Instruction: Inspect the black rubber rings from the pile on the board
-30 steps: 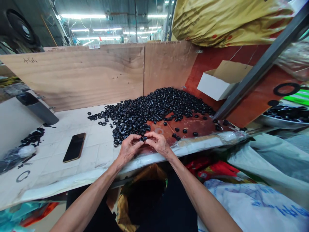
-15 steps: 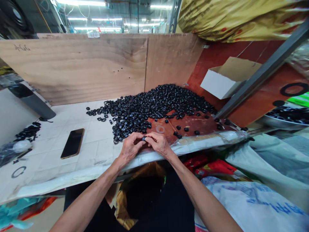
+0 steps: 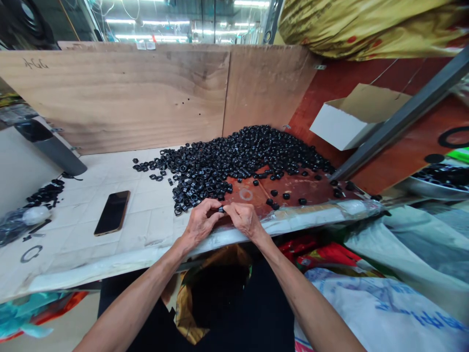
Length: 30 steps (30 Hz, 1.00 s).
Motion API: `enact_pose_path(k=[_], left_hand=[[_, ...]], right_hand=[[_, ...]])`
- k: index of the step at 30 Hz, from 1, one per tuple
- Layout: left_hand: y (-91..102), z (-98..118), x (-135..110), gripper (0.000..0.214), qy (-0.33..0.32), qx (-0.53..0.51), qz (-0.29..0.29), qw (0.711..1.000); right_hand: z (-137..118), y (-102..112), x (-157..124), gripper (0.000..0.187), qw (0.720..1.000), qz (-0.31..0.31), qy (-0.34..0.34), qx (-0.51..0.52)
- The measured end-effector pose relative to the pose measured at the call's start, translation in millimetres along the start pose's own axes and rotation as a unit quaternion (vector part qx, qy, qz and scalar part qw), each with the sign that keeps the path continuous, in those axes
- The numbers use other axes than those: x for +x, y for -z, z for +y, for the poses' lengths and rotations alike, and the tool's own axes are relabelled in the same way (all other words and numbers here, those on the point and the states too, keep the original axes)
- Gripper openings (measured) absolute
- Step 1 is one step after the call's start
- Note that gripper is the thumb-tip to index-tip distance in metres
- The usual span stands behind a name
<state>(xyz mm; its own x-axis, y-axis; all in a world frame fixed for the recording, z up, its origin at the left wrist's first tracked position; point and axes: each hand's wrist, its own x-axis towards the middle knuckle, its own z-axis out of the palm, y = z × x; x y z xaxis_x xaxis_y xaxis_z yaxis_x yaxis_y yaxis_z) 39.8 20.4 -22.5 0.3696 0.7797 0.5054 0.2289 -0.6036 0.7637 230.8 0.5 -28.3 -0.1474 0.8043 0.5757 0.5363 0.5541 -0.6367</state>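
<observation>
A small black ring-shaped part [image 3: 221,209] is pinched between my hands just above the table's front edge. My left hand [image 3: 201,221] grips it from the left with thumb and forefinger. From the right, my right hand [image 3: 242,218] has its fingers closed against the same part, and its fingertips partly cover it. Right behind my hands spreads a large heap of similar black parts [image 3: 252,151], many of them hollow rings. A few loose black pieces [image 3: 286,195] lie on the reddish-brown board to the right.
A phone [image 3: 112,213] lies on the white tabletop at left, near a flat grey ring [image 3: 31,253]. Wooden boards [image 3: 146,98] wall off the back. A white box [image 3: 339,124] hangs behind a slanted metal bar [image 3: 399,115]. Below the edge sits an open yellow sack [image 3: 186,318].
The view has shifted slightly. My right fingers have drawn in closer around the black part, while my left hand keeps its grip.
</observation>
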Motion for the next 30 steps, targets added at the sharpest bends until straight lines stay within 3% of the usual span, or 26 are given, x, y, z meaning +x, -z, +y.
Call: enact_pose_path(k=[3,6,9,13,16,21,26,30], left_hand=[[0.1,-2,-1,0.009,0.007,-0.007,0.01,1.0],[-0.2,-4,-2,0.009,0.016,-0.008,0.015,1.0],[-0.5,-3,-1,0.009,0.02,-0.009,0.017,1.0],[0.4,5,0,0.01,0.021,-0.03,0.004,0.999],[3.4,16,-4,0.009,0.02,-0.028,-0.019,0.999],[11.6,38,-33,0.011,-0.045,0.019,-0.039,0.998],[18.1,57,-64,0.011,0.053,-0.015,-0.05,0.997],[27.3,66,-80,0.011,0.041,0.015,-0.083,0.996]], right_hand=[[-5,2,0,0.029,1.0,-0.016,0.007,0.008],[-8,4,-1,0.037,1.0,-0.019,0.007,-0.008],[-6,5,0,0.019,1.0,0.001,0.002,0.026],[-6,4,1,0.017,0.998,-0.001,0.003,0.055],[-18,1,-8,0.016,0.996,0.011,-0.053,0.069],[-58,-4,-42,0.03,0.983,0.026,-0.166,0.071],[-85,-8,-67,0.016,0.974,0.019,-0.177,0.139],[-91,-14,-81,0.012,0.949,-0.027,-0.24,0.201]])
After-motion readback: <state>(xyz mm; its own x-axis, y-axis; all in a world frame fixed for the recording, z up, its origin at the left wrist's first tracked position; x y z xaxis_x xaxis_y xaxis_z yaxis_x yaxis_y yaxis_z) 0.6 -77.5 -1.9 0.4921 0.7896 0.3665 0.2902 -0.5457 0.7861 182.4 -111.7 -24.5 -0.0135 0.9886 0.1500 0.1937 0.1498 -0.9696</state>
